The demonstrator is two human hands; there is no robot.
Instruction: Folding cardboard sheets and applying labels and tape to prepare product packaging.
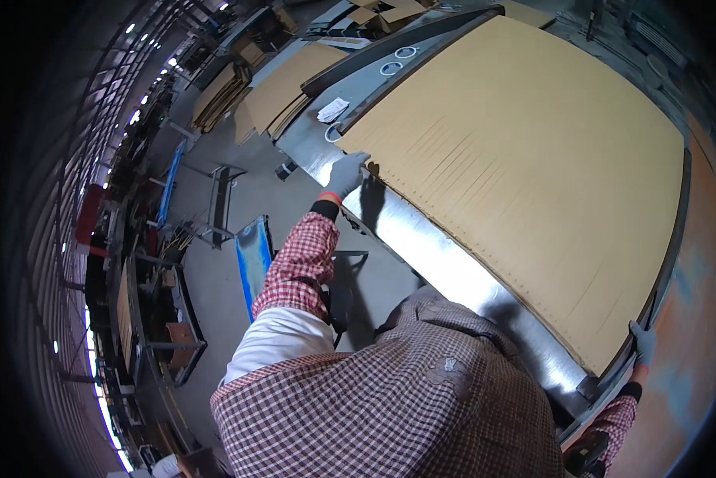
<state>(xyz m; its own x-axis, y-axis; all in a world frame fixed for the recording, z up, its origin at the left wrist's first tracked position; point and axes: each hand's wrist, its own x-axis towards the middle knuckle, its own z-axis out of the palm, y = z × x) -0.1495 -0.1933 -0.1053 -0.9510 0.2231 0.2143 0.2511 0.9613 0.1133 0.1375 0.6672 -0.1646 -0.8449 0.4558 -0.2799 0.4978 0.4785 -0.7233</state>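
Observation:
A large brown cardboard sheet [517,175] with slots cut along its near edge lies flat on a shiny metal table [446,263]. My left hand [347,174], in a grey glove with a red-checked sleeve, grips the sheet's near left corner. My right hand [643,344], also gloved, holds the sheet's near right corner at the table's edge. My checked apron fills the lower middle of the view.
Stacks of cardboard sheets [282,88] lie on the floor beyond the table's left end. A blue-topped trolley [253,255] and a metal stand [219,199] sit on the grey floor to my left. Tape rolls [398,60] rest on the table's far end.

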